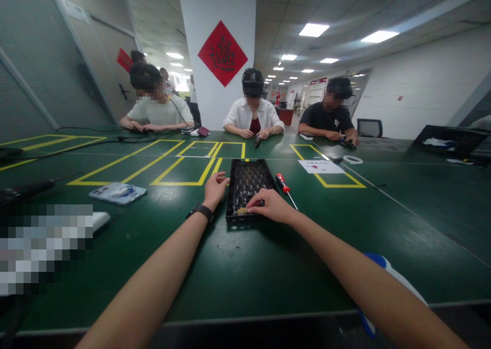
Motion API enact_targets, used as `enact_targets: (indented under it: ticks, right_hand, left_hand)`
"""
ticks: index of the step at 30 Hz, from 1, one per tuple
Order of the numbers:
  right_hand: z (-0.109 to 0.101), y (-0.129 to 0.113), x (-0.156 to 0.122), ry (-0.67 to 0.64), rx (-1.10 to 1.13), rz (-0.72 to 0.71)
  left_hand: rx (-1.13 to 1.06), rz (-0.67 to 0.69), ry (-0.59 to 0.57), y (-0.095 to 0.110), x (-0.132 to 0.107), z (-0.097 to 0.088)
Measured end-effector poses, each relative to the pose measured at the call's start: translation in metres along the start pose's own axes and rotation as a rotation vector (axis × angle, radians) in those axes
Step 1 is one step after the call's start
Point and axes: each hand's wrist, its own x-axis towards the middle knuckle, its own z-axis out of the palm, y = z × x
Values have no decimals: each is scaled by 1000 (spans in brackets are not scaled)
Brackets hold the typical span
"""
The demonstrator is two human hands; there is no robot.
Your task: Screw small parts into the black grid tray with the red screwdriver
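A black tray-like device [247,183] lies on the green table [268,267] straight ahead of me. My left hand [215,186] rests against its left edge, fingers loosely curled on the rim; a dark watch is on that wrist. My right hand [269,205] lies on the near right corner of the device, fingers bent in a pinch over a small part I cannot make out. A red-handled screwdriver [284,187] lies on the table just right of the device, near my right hand.
A phone in a patterned case [118,192] lies to the left. Yellow tape boxes [184,167] mark the table. A paper sheet [320,166] and tape roll [353,159] sit at the right. Three people sit across the table. A blue-white object [383,267] is under my right forearm.
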Motion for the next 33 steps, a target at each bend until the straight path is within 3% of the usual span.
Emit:
enact_targets:
  ticks: [4,33]
  right_hand:
    - [0,0,1,-31,-17,1]
    - [5,3,1,-44,50,11]
  left_hand:
    - [97,81,-107,4,-3,3]
    - [196,126,-127,1,-3,3]
